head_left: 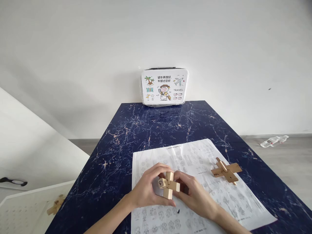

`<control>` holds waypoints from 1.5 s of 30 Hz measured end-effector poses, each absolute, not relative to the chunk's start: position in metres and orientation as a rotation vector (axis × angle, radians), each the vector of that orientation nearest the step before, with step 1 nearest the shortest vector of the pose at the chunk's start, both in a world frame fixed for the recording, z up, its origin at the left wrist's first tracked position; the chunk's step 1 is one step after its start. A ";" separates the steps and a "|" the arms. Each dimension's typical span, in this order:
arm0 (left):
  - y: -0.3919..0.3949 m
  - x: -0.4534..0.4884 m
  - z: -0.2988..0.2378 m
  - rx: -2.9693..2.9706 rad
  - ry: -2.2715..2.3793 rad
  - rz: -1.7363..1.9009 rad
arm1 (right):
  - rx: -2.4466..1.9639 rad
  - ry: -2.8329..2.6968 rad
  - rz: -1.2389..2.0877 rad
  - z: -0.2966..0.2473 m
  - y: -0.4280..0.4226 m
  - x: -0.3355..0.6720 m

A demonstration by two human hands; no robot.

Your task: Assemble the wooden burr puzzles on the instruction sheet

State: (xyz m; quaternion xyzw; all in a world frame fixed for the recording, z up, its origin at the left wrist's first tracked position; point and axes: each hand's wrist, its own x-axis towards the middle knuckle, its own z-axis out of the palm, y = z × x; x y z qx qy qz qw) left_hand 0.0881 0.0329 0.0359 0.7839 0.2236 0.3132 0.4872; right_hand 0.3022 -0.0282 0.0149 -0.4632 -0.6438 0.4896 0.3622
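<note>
We log both hands on the wooden block puzzle (168, 186), held up over the printed sheet (204, 146) at the near part of the blue table (146, 130). Left hand (146, 188): half curled, fingers round the far side, thumb below, gripping. Right hand (195, 195): fingers bent in against the right side, also gripping; we can't make out every fingertip. Block end marked G faces us. Containers: we tag one white case (165, 92), upright by the wall, closed, contents hidden. Second wooden assembly (226, 172) lies on the sheet's right side, well apart from the hands.
</note>
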 end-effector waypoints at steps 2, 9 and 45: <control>0.032 0.089 0.037 1.917 0.557 0.741 | -1.177 -1.679 1.200 0.011 -0.029 0.301; 0.032 0.088 0.037 1.916 0.573 0.765 | -1.155 -1.749 1.094 0.010 -0.031 0.302; 0.028 0.089 0.032 2.031 0.823 0.699 | -1.168 -1.804 0.718 0.009 -0.030 0.311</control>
